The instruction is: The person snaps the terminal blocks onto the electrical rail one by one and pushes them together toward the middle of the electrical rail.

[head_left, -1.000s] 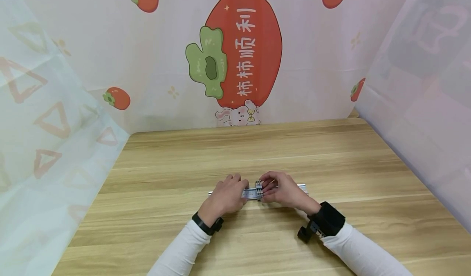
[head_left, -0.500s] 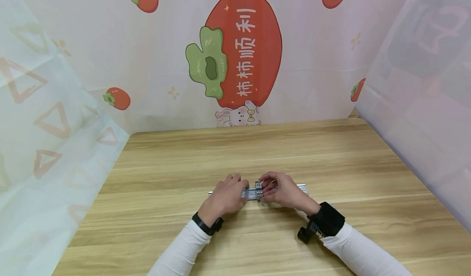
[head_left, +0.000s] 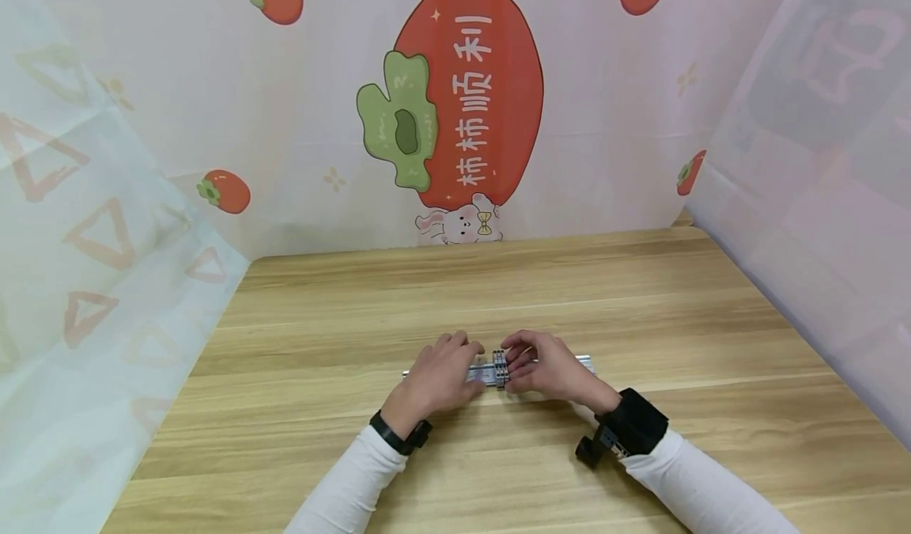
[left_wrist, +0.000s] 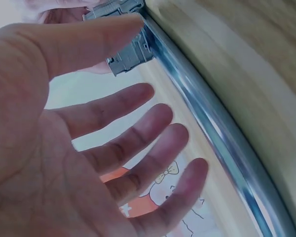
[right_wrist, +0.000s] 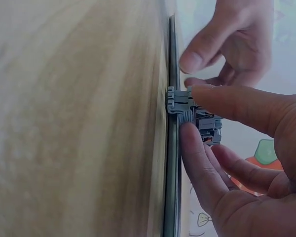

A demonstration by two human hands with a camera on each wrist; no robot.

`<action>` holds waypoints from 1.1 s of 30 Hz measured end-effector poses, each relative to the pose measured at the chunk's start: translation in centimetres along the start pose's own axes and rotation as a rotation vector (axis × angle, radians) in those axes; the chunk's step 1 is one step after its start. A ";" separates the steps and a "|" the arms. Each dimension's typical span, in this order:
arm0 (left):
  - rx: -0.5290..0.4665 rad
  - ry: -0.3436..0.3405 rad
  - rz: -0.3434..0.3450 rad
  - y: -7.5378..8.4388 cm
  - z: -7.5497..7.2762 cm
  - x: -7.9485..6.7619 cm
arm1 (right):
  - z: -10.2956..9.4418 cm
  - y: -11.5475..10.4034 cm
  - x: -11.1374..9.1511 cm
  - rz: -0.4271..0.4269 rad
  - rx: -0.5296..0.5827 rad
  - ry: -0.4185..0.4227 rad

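Observation:
A silver metal DIN rail point(head_left: 482, 374) lies across the wooden table in front of me. A small stack of grey terminal blocks point(head_left: 500, 369) sits on it near the middle, seen closer in the right wrist view, where the rail point(right_wrist: 172, 168) runs vertically. With thumb and fingers my right hand point(head_left: 553, 369) pinches the terminal blocks at their right side. My left hand point(head_left: 440, 374) hovers over the rail just left of the blocks. Its fingers point(left_wrist: 123, 148) are spread and relaxed in the left wrist view, holding nothing.
The wooden table point(head_left: 320, 312) reaches back to a white printed curtain point(head_left: 306, 138) with persimmon pictures. Pale curtains hang along the left side point(head_left: 128, 281) and right side point(head_left: 797, 170). A black wrist strap with a small camera point(head_left: 632, 423) sits on the right forearm.
My left hand's fingers and thumb have spread and lifted off the rail. My right hand stays at the terminal blocks, almost unmoved.

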State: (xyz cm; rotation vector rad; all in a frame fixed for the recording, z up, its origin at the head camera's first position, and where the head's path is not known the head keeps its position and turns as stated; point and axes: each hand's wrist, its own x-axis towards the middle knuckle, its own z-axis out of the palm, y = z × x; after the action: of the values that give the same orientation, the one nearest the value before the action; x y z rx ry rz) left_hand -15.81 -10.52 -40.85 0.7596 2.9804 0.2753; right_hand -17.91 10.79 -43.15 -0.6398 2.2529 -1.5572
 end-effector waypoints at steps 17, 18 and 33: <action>-0.049 0.072 0.050 0.3 0.4 0.4 | 0.2 -0.2 0.0 -0.021 -0.017 0.008; -0.048 0.071 0.049 0.3 0.5 0.4 | 0.2 -0.2 0.0 -0.020 -0.017 0.008; -0.020 0.043 0.041 0.3 0.2 0.2 | -0.1 0.0 0.0 0.000 -0.035 -0.002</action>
State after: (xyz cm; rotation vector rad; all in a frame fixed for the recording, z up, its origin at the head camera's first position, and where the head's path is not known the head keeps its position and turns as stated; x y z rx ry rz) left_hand -15.85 -10.15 -40.96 0.8242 2.9996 0.3271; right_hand -17.98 10.87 -43.11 -0.6505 2.2827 -1.5198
